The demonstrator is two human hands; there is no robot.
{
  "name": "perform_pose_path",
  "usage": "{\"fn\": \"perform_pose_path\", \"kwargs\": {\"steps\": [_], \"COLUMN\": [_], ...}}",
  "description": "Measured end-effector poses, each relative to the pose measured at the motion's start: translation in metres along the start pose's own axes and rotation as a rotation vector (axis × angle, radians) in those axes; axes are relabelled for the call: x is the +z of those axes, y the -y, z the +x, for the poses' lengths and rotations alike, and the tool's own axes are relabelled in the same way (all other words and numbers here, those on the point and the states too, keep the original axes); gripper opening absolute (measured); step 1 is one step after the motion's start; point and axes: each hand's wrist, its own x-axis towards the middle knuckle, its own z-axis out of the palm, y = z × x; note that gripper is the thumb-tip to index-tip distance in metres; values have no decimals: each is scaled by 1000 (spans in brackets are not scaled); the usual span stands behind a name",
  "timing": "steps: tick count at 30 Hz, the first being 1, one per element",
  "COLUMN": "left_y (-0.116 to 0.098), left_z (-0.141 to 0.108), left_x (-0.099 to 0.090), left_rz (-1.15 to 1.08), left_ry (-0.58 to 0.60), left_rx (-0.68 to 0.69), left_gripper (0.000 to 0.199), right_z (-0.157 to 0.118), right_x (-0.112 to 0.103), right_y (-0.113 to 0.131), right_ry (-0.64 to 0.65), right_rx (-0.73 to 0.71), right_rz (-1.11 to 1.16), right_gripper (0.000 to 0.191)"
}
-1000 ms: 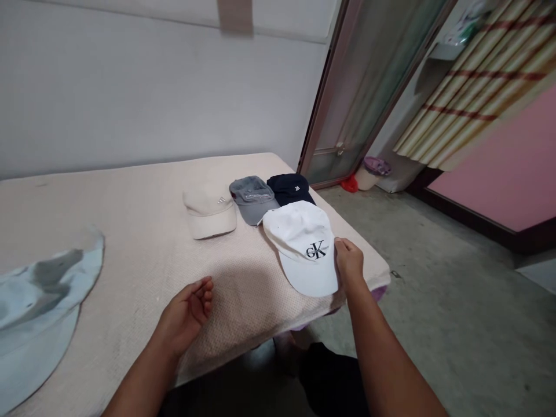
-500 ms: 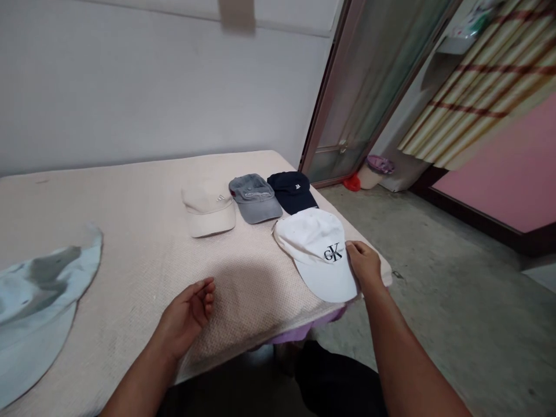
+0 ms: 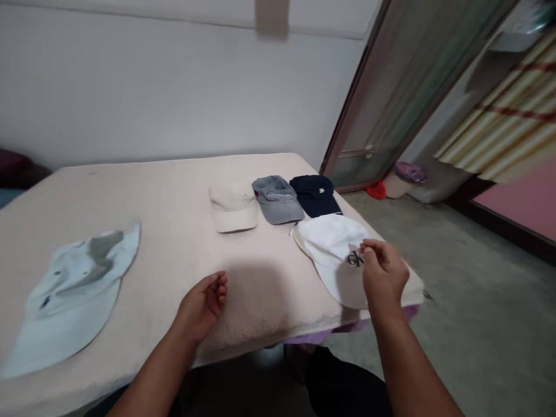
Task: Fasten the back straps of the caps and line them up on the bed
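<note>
A white cap (image 3: 330, 240) with black letters lies near the table's right front corner, brim toward me. My right hand (image 3: 384, 272) is over the cap's right side, hiding part of the letters and brim; its fingers are curled in, with nothing seen in them. Over the table's front part, my left hand (image 3: 202, 307) is loosely curled, palm inward, and holds nothing. Behind the white cap are a navy cap (image 3: 315, 196), a grey cap (image 3: 278, 200) and a beige cap (image 3: 234, 207) in a row. A pale blue cap (image 3: 78, 301) rests at the left, its crown partly crumpled.
The table (image 3: 174, 191) has a light textured cover, with purple cloth (image 3: 310, 337) hanging below its front edge. A wall runs along the back. On the floor at the right stand a bin (image 3: 399, 179) with a purple liner and a red object (image 3: 376, 190).
My right hand has let go of the white cap's right edge and lifted over it. The view has swung left, bringing the whole pale blue cap into sight. My left hand keeps its curled shape.
</note>
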Motion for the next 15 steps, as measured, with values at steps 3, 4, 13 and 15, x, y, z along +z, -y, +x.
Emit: {"fn": "perform_pose_path", "kwargs": {"steps": [3, 4, 13, 15], "left_y": [-7, -11, -82, -100], "left_z": [-3, -4, -38, -47], "left_x": [-8, -12, -71, -95], "left_rz": [-51, -64, -188, -185], "left_ry": [-54, -68, -239, -317], "left_rx": [63, 88, 521, 667], "left_gripper": [13, 13, 12, 13], "right_z": [-44, -60, -150, -159], "right_x": [22, 31, 89, 98], "right_y": [53, 67, 133, 143], "right_ry": [279, 384, 995, 1045], "right_rx": [-114, -141, -378, -386], "right_rz": [145, 187, 287, 287], "right_gripper": [17, 16, 15, 15]}}
